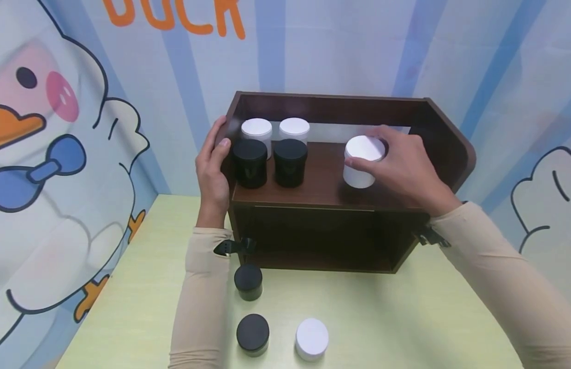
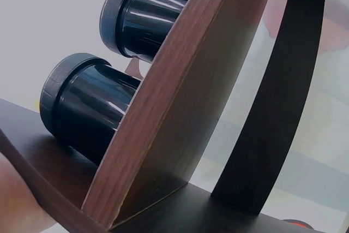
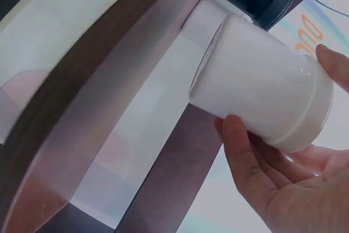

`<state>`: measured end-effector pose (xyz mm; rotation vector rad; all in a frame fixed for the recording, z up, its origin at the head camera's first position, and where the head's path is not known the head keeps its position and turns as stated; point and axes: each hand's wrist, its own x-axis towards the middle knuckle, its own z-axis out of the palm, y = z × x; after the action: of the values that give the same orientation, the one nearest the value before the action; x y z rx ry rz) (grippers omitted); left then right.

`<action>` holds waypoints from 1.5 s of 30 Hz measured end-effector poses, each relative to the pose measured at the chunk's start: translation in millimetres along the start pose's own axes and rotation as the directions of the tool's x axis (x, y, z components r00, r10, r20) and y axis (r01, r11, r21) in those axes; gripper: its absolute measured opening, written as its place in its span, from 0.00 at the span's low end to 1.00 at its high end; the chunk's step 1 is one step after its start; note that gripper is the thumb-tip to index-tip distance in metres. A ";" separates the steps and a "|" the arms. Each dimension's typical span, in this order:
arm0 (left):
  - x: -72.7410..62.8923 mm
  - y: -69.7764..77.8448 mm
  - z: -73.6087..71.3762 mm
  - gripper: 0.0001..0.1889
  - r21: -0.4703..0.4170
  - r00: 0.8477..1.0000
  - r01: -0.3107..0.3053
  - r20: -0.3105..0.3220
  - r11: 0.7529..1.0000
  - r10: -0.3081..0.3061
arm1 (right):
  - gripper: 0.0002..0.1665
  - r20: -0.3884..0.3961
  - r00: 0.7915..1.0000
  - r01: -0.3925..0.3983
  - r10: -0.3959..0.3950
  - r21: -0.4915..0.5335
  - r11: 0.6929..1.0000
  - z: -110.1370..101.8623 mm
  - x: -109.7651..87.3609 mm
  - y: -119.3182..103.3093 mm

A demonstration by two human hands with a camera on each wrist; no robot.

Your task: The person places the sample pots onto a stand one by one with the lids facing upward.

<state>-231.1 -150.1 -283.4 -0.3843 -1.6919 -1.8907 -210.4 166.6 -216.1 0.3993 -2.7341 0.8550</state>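
Note:
In the head view, my right hand (image 1: 405,164) grips a white lidded jar (image 1: 359,177) between thumb and fingers, over the right part of the brown shelf's top board (image 1: 324,177). The right wrist view shows this jar (image 3: 262,80) held tilted, its base apart from the board. My left hand (image 1: 213,177) rests against the shelf's left side panel, thumb at the near edge. Beside it stand two black jars (image 1: 250,164) in front, with two white jars (image 1: 294,128) behind them. The left wrist view shows the black jars (image 2: 90,107) on the board.
On the pale yellow-green table (image 1: 142,287), before the shelf, stand two more black jars (image 1: 253,333) and a white jar (image 1: 311,338). Below the top board is the shelf's dark lower compartment (image 1: 318,236). A curtain with a duck print (image 1: 313,61) hangs behind.

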 end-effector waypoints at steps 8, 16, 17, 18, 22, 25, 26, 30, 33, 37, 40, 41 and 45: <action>1.1 -0.4 -1.0 0.28 0.006 1.000 0.004 -0.004 1.000 -0.004 | 0.45 0.031 0.995 -0.093 0.092 0.064 0.994 6.9 13.0 -5.1; 0.8 -0.2 -0.7 0.27 0.013 1.000 0.008 0.000 1.000 -0.008 | 0.46 0.071 0.987 -0.151 0.146 0.066 0.986 10.4 30.8 -7.9; 0.9 -0.3 -0.8 0.28 0.013 1.000 0.006 0.000 1.000 -0.006 | 0.46 0.077 0.986 -0.155 0.150 0.064 0.986 11.0 33.9 -8.6; 1.1 -0.2 -0.8 0.28 0.012 1.000 0.005 0.000 1.000 -0.005 | 0.45 0.079 0.986 -0.153 0.148 0.056 0.987 11.5 37.0 -9.6; 1.2 0.3 -0.8 0.28 0.006 1.000 0.006 -0.003 1.000 -0.006 | 0.44 0.085 0.986 -0.150 0.146 0.045 0.988 14.0 46.5 -13.2; 0.9 0.6 -0.5 0.28 0.008 1.000 0.006 -0.005 1.000 -0.006 | 0.44 0.090 0.986 -0.141 0.138 0.034 0.989 15.7 50.9 -15.4; 0.6 0.8 -0.4 0.28 0.009 1.000 0.006 -0.005 1.000 -0.006 | 0.44 0.094 0.986 -0.142 0.138 0.033 0.989 16.2 52.1 -15.9; 0.1 1.7 0.2 0.28 0.008 1.000 0.006 -0.001 1.000 -0.006 | 0.44 0.101 0.983 -0.156 0.152 0.037 0.987 17.5 56.8 -17.2; 0.3 2.1 0.0 0.27 0.009 1.000 0.005 -0.002 1.000 -0.005 | 0.44 0.109 0.979 -0.175 0.169 0.045 0.984 18.5 61.2 -17.7; 0.7 1.7 -0.9 0.27 0.011 1.000 0.004 -0.004 1.000 -0.004 | 0.44 0.124 0.975 -0.188 0.183 0.034 0.982 21.7 66.6 -17.3; 0.3 1.5 -1.0 0.28 0.005 1.000 0.007 -0.003 1.000 -0.007 | 0.43 0.125 0.974 -0.196 0.191 0.027 0.980 25.1 70.2 -15.9; 0.0 1.6 -0.9 0.28 0.006 1.000 0.008 -0.002 1.000 -0.008 | 0.43 0.125 0.973 -0.199 0.194 0.028 0.980 26.2 71.2 -15.7; -0.2 1.0 -0.6 0.28 0.013 1.000 0.010 -0.003 1.000 -0.010 | 0.42 0.121 0.972 -0.205 0.200 0.033 0.978 29.9 75.8 -15.3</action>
<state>-230.3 -150.7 -282.8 -0.3682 -1.7068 -1.8854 -280.5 123.1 -208.2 0.1849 -2.9060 0.9740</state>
